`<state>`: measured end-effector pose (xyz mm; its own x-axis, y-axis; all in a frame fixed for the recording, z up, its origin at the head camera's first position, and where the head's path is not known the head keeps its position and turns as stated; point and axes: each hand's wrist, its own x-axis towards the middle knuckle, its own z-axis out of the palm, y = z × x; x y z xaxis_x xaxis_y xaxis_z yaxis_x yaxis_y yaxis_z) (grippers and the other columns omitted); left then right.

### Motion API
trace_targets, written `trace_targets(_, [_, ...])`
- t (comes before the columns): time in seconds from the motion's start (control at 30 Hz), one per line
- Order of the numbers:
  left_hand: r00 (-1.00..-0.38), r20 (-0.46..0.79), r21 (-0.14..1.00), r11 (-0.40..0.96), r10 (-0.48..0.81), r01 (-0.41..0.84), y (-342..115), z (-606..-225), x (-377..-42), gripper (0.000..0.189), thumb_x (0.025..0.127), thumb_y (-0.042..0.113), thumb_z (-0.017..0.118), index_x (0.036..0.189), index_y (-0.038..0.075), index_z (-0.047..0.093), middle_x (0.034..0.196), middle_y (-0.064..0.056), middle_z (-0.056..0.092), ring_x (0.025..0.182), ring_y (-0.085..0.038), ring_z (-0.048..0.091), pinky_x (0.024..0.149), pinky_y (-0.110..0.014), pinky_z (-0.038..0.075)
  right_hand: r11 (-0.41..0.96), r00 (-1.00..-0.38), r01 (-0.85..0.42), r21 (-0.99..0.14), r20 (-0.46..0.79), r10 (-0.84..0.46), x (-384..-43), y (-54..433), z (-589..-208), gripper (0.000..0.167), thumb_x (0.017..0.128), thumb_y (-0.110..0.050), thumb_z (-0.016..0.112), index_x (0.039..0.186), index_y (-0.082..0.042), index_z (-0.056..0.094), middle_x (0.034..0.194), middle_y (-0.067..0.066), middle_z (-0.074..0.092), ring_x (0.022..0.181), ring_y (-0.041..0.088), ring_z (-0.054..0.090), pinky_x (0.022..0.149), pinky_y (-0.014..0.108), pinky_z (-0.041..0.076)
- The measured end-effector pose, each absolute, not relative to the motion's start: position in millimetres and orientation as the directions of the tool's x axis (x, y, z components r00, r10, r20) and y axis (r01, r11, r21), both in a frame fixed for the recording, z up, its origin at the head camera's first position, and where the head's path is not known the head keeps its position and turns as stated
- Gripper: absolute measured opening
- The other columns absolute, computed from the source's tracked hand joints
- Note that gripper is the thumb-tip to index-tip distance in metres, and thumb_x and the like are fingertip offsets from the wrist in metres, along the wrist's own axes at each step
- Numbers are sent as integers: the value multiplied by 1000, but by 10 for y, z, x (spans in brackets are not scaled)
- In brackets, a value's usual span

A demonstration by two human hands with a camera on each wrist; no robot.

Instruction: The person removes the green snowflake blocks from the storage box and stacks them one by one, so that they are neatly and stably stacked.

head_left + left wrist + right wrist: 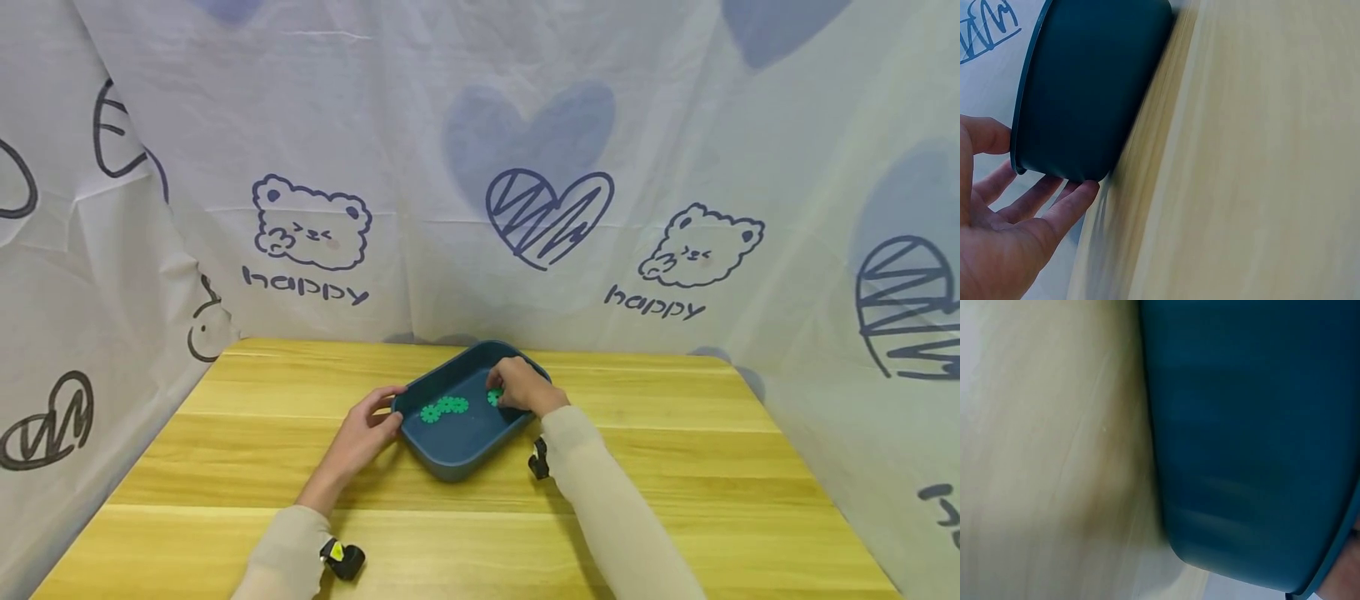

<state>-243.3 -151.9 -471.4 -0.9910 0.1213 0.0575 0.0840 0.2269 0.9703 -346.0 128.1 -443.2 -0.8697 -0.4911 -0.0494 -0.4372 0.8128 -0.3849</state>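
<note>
A dark blue plastic tub (450, 460) with a raised rim stands on the table. My left hand (365, 435) grips its left end, thumb at the rim and fingertips against the outer wall (1079, 94). Inside, green snowflake discs (446, 405) lie in a touching row on the floor; whether they are joined cannot be told. My right hand (521, 386) reaches over the right end and pinches a green snowflake disc (495, 397) at its fingertips. In the right wrist view the tub's outer wall (1247, 425) hides most of that hand.
The tub sits on a wooden table (420, 550), toward its far edge. Behind and at both sides hangs a white cloth (427, 275) printed with hearts and bears. Each wrist carries a black camera strap (345, 560).
</note>
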Motion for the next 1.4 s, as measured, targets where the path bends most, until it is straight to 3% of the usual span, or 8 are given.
trace_targets(0.7, [-991, 50, 973, 218, 127, 77, -1504, -4738, -2431, 43, 105, 9, 54, 148, 9, 51, 147, -26, 53, 127, -42, 62, 90, -26, 57, 786, -837, -492, -374, -43, -545, -3427, 1293, -4454, 22, 88, -6, 80, 110, -8, 79, 111, 9, 76, 104, 24, 70, 89, 37, 60])
trace_targets(1.0, [-991, 50, 971, 226, 127, 78, -1496, -4710, -2433, 44, 105, 9, 53, 149, 9, 51, 148, -26, 53, 130, -43, 60, 96, -36, 58, 732, -811, -540, -416, 24, -585, -3374, 1321, -4309, 21, 87, -10, 81, 108, -9, 79, 105, 6, 77, 91, 18, 70, 82, 31, 60])
trace_targets(1.4, [-990, 52, 968, 238, 128, 82, -1506, -4714, -2443, 44, 105, 9, 53, 149, 9, 50, 149, -26, 52, 131, -44, 59, 92, -28, 58, 700, -803, -550, -455, 58, -593, -3168, 1454, -4084, 22, 83, -9, 81, 105, -9, 80, 102, 5, 77, 88, 16, 67, 81, 30, 59])
